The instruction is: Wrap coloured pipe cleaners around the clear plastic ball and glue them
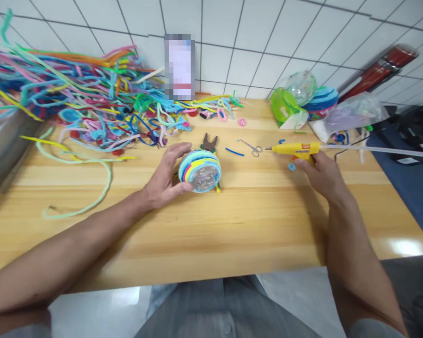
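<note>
My left hand [169,178] is wrapped round the left side of a ball [200,169] banded in blue, yellow and pink pipe cleaners, with a clear, shiny patch facing me. Partly hidden behind the ball lies a pair of pliers [210,141] with dark jaws. My right hand [322,173] grips a yellow hot glue gun [296,149], its nozzle pointing left and a long glue stick trailing out to the right. Between the two hands, small scissors [253,149] and a short blue pipe cleaner piece [234,151] lie on the table.
A heap of coloured pipe cleaners [91,103] covers the back left of the wooden table [232,234]. A phone [179,68] leans on the tiled wall. At the back right are a green packet [287,110], a blue coiled piece [322,99] and a plastic bag [352,115].
</note>
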The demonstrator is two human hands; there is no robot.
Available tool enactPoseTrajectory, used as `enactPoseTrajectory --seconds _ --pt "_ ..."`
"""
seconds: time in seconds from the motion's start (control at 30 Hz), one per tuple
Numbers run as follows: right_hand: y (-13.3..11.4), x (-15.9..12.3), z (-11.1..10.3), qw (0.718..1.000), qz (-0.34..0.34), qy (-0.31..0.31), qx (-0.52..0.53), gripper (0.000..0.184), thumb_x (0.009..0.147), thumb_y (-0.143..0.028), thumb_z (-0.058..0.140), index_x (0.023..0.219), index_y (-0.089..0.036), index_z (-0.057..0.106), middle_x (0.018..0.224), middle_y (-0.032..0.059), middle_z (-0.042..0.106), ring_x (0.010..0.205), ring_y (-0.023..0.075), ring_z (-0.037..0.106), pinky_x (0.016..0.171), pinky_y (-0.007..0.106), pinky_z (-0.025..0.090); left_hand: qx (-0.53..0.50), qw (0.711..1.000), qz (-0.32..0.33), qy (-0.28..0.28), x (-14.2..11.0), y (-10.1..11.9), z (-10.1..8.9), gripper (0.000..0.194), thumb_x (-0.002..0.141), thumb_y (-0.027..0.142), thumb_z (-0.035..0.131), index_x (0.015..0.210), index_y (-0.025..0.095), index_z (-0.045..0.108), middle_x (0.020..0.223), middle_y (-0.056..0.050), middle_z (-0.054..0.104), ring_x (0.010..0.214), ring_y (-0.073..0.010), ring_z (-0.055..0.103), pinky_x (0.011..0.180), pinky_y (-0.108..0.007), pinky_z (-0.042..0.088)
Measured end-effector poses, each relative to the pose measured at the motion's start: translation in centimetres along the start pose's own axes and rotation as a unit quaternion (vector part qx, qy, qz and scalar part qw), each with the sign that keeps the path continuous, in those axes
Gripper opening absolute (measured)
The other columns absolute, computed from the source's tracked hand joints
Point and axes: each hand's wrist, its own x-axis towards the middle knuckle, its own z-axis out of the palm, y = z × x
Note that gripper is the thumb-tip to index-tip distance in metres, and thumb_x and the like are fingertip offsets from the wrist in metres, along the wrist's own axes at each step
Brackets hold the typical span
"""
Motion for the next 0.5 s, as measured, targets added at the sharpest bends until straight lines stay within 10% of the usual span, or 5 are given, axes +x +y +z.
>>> enactPoseTrajectory --seconds 0.23,0.5 --pt "-0.2 0.4 1.1 0.998 0.002 0.048 0.042 0.033 0.083 -0.053 0.063 0.102 -0.027 0.073 0.107 0.0132 0.082 0.097 0.0357 0.072 0.094 0.052 0.058 0.051 0.997 0.049 -0.019 0.3 -0.2 0.7 0.122 0.081 0.089 0.081 0.175 0.033 0.027 0.174 -0.023 0.040 0.167 -0.0467 0.038 0.135 -0.072 0.038" --pt "-0.2 0.8 1.8 0.997 0.021 0.059 0.055 0.036 0.081 -0.059 0.063 0.102 -0.029 0.068 0.107 0.0142 0.079 0.100 0.0396 0.072 0.097 0.058 0.056 0.181 0.981 0.061 0.018 1.8 5.6 -1.6 0.044 0.113 0.049 0.058 0.151 0.027 0.057 0.156 -0.016 0.065 0.149 -0.0346 0.060 0.127 -0.063 0.050"
